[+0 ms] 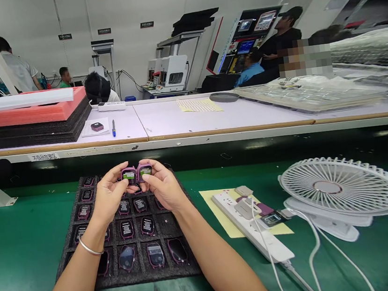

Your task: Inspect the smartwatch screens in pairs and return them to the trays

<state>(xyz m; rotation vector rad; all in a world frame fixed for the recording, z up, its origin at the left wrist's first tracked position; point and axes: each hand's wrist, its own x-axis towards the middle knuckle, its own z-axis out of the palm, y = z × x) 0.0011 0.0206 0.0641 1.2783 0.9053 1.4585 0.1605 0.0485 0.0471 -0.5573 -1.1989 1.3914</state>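
My left hand (113,191) grips a purple smartwatch case (129,174) between thumb and fingers. A second purple smartwatch case (145,171) is pinched in my right hand (163,184). Both are held side by side, touching or nearly so, with green and white showing on their lit screens. Below them lies a black foam tray (139,278) with rows of pockets, many holding similar watch cases, such as a watch case (127,229) with white text on its screen. My forearms cover part of the tray.
To the right, a white power strip (234,216) with cables rests partly on yellow paper (209,200), near a white fan (341,189). A raised shelf (169,120) runs behind, bearing foam sheets (36,129), a pen (113,128) and stacked clear trays (315,95). Several people are beyond.
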